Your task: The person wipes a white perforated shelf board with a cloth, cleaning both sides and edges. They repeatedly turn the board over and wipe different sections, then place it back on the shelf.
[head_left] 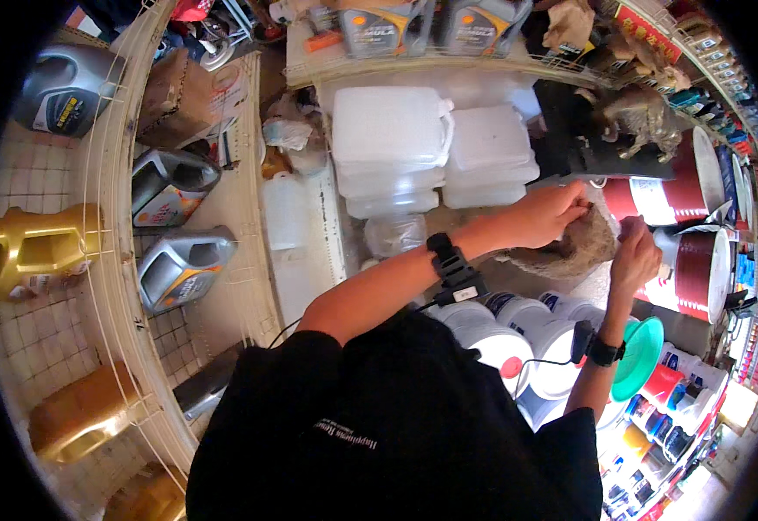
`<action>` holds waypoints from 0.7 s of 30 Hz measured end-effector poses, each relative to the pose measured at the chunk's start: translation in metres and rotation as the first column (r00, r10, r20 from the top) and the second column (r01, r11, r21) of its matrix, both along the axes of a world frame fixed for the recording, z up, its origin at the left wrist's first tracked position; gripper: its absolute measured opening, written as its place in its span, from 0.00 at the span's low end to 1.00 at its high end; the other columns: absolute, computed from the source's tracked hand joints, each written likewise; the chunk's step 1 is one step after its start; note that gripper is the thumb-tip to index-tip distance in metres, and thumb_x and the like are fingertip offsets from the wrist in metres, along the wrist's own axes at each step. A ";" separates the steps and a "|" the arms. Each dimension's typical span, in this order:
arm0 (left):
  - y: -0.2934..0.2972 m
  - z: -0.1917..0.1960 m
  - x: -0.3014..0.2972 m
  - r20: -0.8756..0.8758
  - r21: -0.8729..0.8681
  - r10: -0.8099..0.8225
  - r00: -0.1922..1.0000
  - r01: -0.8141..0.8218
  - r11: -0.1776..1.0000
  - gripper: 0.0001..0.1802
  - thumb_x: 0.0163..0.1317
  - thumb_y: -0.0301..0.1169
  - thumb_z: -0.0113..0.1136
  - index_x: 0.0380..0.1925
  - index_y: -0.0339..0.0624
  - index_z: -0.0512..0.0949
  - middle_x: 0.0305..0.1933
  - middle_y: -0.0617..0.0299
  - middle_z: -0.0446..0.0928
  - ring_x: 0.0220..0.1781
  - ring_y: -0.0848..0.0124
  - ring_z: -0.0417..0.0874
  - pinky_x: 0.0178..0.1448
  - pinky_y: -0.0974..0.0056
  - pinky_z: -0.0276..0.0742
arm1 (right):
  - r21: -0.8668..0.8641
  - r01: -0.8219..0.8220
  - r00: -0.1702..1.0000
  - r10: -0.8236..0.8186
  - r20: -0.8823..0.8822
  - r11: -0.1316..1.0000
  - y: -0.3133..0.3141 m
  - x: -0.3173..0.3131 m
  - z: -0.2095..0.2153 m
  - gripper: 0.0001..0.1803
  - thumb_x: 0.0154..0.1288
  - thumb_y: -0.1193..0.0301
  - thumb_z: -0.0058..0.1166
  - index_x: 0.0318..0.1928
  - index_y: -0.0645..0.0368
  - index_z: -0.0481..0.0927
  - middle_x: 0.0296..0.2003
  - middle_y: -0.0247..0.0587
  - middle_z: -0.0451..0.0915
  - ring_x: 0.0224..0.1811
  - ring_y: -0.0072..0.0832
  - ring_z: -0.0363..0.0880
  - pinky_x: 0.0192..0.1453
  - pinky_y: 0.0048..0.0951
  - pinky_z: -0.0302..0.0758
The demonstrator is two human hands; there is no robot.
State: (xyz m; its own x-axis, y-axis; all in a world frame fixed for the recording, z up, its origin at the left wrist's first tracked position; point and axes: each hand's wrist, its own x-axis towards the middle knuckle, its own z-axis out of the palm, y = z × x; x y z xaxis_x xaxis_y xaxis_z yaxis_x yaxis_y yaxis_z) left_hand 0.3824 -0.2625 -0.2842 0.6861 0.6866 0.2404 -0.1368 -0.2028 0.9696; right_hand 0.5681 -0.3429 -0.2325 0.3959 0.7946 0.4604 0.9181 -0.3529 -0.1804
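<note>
My left hand [552, 213] reaches forward and pinches the top of a grey-brown cloth bundle [574, 250] that rests on the shelf. My right hand [635, 253] is closed on the right edge of the same cloth, close to a red and white drum [700, 269]. Both wrists wear black bands with small devices. What lies under the cloth is hidden.
Translucent white jerrycans [392, 143] are stacked behind the cloth. White tubs [518, 334] and a green funnel [639, 356] stand below my arms. Grey oil jugs [179, 265] and a gold jug [36, 247] sit on wire shelves at left. A black box with a small horse figurine [643, 113] sits at upper right.
</note>
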 end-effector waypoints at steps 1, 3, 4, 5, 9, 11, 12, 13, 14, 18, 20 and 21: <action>0.000 -0.004 -0.008 -0.008 -0.011 0.000 1.000 0.000 1.000 0.08 0.68 0.29 0.49 0.41 0.36 0.67 0.37 0.48 0.79 0.40 0.56 0.80 0.44 0.57 0.73 | -0.012 -0.019 0.998 0.020 0.060 1.000 0.003 -0.004 -0.002 0.25 0.73 0.56 0.33 0.30 0.52 0.82 0.20 0.38 0.79 0.26 0.40 0.78 0.36 0.42 0.70; 0.006 -0.006 -0.022 0.052 0.037 0.030 0.998 -0.032 0.999 0.09 0.68 0.30 0.49 0.41 0.36 0.67 0.37 0.48 0.78 0.41 0.57 0.80 0.44 0.57 0.73 | -0.019 0.012 0.999 -0.011 0.044 1.000 0.007 -0.021 -0.006 0.25 0.74 0.56 0.33 0.30 0.52 0.82 0.20 0.37 0.79 0.26 0.40 0.77 0.37 0.43 0.68; 0.007 -0.005 -0.030 0.063 0.035 0.036 0.997 -0.038 0.999 0.09 0.68 0.30 0.49 0.41 0.36 0.67 0.37 0.48 0.78 0.41 0.57 0.80 0.44 0.57 0.73 | -0.024 0.029 0.998 -0.028 0.055 0.999 0.008 -0.024 -0.007 0.25 0.73 0.56 0.33 0.30 0.53 0.82 0.20 0.37 0.79 0.26 0.40 0.77 0.37 0.43 0.68; 0.004 -0.004 -0.037 0.041 -0.007 0.035 0.999 -0.034 0.999 0.09 0.68 0.31 0.50 0.41 0.36 0.68 0.37 0.48 0.77 0.41 0.57 0.80 0.44 0.57 0.73 | 0.008 0.044 0.992 -0.044 0.118 0.999 0.005 -0.028 -0.013 0.25 0.73 0.56 0.33 0.29 0.53 0.82 0.20 0.38 0.79 0.26 0.39 0.77 0.37 0.43 0.68; 0.011 -0.020 -0.049 0.124 -0.018 0.060 0.991 -0.058 0.998 0.09 0.66 0.31 0.51 0.41 0.38 0.68 0.35 0.47 0.77 0.39 0.53 0.79 0.41 0.54 0.72 | 0.050 0.006 1.000 -0.006 0.011 0.999 0.009 -0.058 -0.009 0.25 0.73 0.58 0.33 0.29 0.54 0.83 0.21 0.41 0.79 0.26 0.43 0.76 0.34 0.48 0.67; 0.006 -0.023 -0.053 0.161 0.007 0.090 0.983 -0.092 0.996 0.09 0.66 0.32 0.51 0.41 0.38 0.68 0.33 0.47 0.78 0.37 0.50 0.79 0.38 0.52 0.71 | 0.105 0.007 0.988 -0.023 0.150 0.994 0.006 -0.056 -0.018 0.25 0.73 0.58 0.35 0.28 0.55 0.83 0.21 0.42 0.79 0.26 0.45 0.75 0.32 0.48 0.67; 0.007 -0.022 -0.057 0.156 0.016 0.101 0.983 -0.105 0.994 0.09 0.66 0.32 0.51 0.41 0.38 0.68 0.33 0.47 0.78 0.37 0.50 0.79 0.38 0.52 0.71 | 0.187 -0.027 0.984 -0.007 0.180 0.982 0.008 -0.059 -0.017 0.25 0.73 0.57 0.35 0.28 0.55 0.83 0.20 0.43 0.79 0.26 0.45 0.74 0.32 0.48 0.67; 0.005 -0.019 -0.059 0.155 0.007 0.073 0.985 -0.075 0.997 0.10 0.66 0.32 0.51 0.41 0.37 0.68 0.33 0.47 0.78 0.37 0.50 0.79 0.39 0.52 0.71 | 0.200 -0.005 0.983 -0.032 0.182 0.980 0.008 -0.063 -0.015 0.25 0.73 0.56 0.36 0.27 0.55 0.82 0.20 0.43 0.78 0.25 0.45 0.74 0.32 0.47 0.67; 0.007 -0.018 -0.061 0.153 -0.002 0.045 0.987 -0.045 0.999 0.10 0.67 0.32 0.50 0.41 0.37 0.68 0.33 0.46 0.78 0.37 0.50 0.80 0.39 0.52 0.71 | 0.222 -0.026 0.998 0.013 0.061 0.975 0.011 -0.067 -0.015 0.26 0.73 0.56 0.35 0.25 0.55 0.82 0.19 0.43 0.78 0.22 0.44 0.73 0.30 0.45 0.66; 0.011 -0.020 -0.053 0.203 0.010 0.104 0.974 -0.109 0.994 0.10 0.68 0.32 0.49 0.43 0.36 0.67 0.35 0.43 0.77 0.38 0.49 0.79 0.40 0.52 0.71 | 0.324 -0.084 0.996 0.075 0.040 0.942 0.019 -0.051 -0.025 0.28 0.73 0.57 0.34 0.21 0.55 0.80 0.18 0.40 0.77 0.19 0.38 0.71 0.27 0.41 0.65; 0.013 -0.019 -0.047 0.171 -0.024 0.108 0.979 -0.106 0.994 0.09 0.68 0.30 0.49 0.42 0.36 0.67 0.36 0.45 0.77 0.38 0.51 0.79 0.41 0.53 0.71 | 0.373 -0.141 0.990 0.137 0.038 0.917 0.025 -0.040 -0.031 0.28 0.73 0.58 0.34 0.20 0.56 0.80 0.17 0.40 0.76 0.18 0.36 0.70 0.25 0.40 0.64; 0.015 -0.016 -0.045 0.137 -0.057 0.092 0.986 -0.085 0.995 0.08 0.68 0.29 0.49 0.42 0.36 0.67 0.36 0.47 0.77 0.39 0.54 0.79 0.42 0.54 0.72 | 0.448 -0.172 0.978 0.205 -0.026 0.878 0.028 -0.031 -0.036 0.28 0.73 0.59 0.34 0.20 0.59 0.79 0.17 0.41 0.75 0.18 0.35 0.70 0.24 0.38 0.64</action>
State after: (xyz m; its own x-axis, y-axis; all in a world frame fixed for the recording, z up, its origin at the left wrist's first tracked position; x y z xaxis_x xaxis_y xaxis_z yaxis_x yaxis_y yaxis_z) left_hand 0.3373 -0.2480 -0.3002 0.5846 0.7568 0.2924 -0.2549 -0.1709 0.9518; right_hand 0.5371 -0.3145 -0.2681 0.3038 0.5788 0.7568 0.9382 -0.0433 -0.3434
